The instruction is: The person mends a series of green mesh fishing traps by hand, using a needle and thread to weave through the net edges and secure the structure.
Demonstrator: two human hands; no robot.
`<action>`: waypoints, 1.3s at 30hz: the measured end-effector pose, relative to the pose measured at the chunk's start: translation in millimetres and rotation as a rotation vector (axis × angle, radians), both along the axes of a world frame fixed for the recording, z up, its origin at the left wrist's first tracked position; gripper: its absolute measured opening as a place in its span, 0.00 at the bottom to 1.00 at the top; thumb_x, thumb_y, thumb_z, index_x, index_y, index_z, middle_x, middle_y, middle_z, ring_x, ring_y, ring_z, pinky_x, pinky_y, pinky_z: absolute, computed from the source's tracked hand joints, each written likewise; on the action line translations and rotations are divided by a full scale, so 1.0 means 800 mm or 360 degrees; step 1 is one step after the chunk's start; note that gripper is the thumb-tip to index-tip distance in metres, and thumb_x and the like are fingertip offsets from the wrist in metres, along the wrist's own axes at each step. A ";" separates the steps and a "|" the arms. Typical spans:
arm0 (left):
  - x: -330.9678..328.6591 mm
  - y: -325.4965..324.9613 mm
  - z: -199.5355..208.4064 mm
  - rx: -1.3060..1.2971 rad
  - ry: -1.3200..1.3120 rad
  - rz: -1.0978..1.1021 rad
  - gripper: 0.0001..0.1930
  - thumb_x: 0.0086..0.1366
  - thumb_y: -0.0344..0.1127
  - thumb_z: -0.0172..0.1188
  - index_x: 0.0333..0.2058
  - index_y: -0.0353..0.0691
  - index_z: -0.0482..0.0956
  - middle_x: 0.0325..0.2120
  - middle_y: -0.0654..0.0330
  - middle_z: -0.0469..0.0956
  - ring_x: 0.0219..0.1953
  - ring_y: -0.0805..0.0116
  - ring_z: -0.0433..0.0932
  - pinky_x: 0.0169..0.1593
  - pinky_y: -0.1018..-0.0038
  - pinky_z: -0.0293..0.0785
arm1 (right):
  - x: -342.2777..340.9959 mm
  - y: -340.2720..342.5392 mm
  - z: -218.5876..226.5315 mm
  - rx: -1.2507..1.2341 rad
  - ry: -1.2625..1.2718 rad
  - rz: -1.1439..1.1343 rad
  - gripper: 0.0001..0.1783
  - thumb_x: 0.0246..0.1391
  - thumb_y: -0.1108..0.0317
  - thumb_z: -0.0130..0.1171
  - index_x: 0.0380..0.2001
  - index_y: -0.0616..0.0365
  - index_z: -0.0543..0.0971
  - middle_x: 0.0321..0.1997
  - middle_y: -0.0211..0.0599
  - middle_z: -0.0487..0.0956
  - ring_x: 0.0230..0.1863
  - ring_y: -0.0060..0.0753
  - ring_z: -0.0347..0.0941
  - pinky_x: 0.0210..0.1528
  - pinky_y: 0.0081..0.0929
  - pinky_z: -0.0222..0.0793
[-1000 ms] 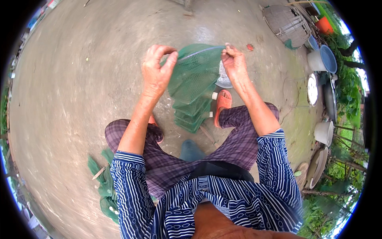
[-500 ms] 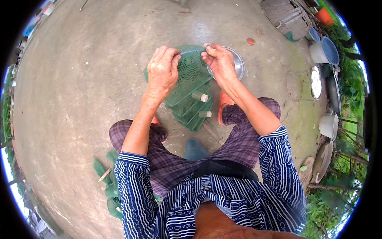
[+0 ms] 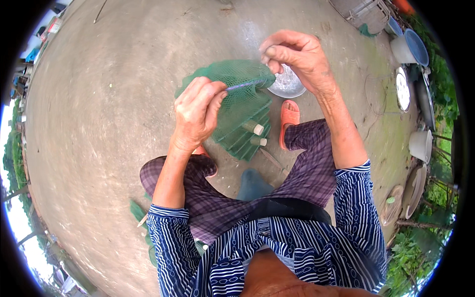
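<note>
A green mesh net [image 3: 232, 111] with folded tiers hangs between my knees, two pale cylinders [image 3: 255, 127] at its side. My left hand [image 3: 195, 111] is closed on its upper edge, where a blue-purple cord [image 3: 245, 85] runs along the mesh. Raised above the right end of that edge, my right hand [image 3: 304, 59] has thumb and fingers pinched together. Whatever lies between those fingertips, if anything, is too small or blurred to make out. A round metal basin [image 3: 288, 85] sits on the ground behind the net, partly covered by it and my right hand.
More green netting [image 3: 137, 212] lies on the concrete ground at my left. A blue-grey object [image 3: 253, 183] is between my thighs. Along the right edge stand a bucket with a blue inside [image 3: 409, 47], a white tub [image 3: 420, 146] and a leaning round pan [image 3: 416, 190].
My right hand has moved up and right, away from the net's edge. The left hand still grips that edge, now slightly lower, and the net's right corner has folded over.
</note>
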State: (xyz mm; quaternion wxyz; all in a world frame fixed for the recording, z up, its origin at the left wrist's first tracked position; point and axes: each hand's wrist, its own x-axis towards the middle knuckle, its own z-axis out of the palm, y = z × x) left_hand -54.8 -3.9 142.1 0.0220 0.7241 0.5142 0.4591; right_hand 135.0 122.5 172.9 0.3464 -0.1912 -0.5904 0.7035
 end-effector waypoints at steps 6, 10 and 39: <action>0.009 -0.002 0.015 -0.0336 -0.0380 -0.0098 0.06 0.44 0.22 0.58 0.24 0.34 0.74 0.15 0.59 0.67 0.18 0.68 0.68 0.22 0.75 0.63 | -0.016 -0.010 0.004 0.0188 -0.0307 0.0276 0.09 0.46 0.70 0.57 0.31 0.64 0.78 0.24 0.30 0.76 0.19 0.14 0.64 0.23 0.12 0.60; 0.012 -0.001 0.022 -0.0479 -0.0426 -0.0177 0.06 0.42 0.22 0.57 0.23 0.35 0.75 0.16 0.60 0.69 0.18 0.71 0.69 0.22 0.77 0.63 | -0.025 -0.008 0.003 0.0316 -0.0387 0.0510 0.08 0.45 0.71 0.57 0.29 0.63 0.78 0.22 0.30 0.75 0.17 0.14 0.60 0.20 0.12 0.58; 0.006 -0.009 0.012 -0.0766 -0.1098 -0.0143 0.06 0.57 0.30 0.56 0.29 0.33 0.76 0.18 0.66 0.74 0.23 0.83 0.69 0.26 0.84 0.65 | -0.034 -0.020 -0.010 0.0067 -0.0418 0.0526 0.09 0.46 0.68 0.58 0.30 0.61 0.76 0.24 0.28 0.75 0.24 0.16 0.66 0.27 0.14 0.63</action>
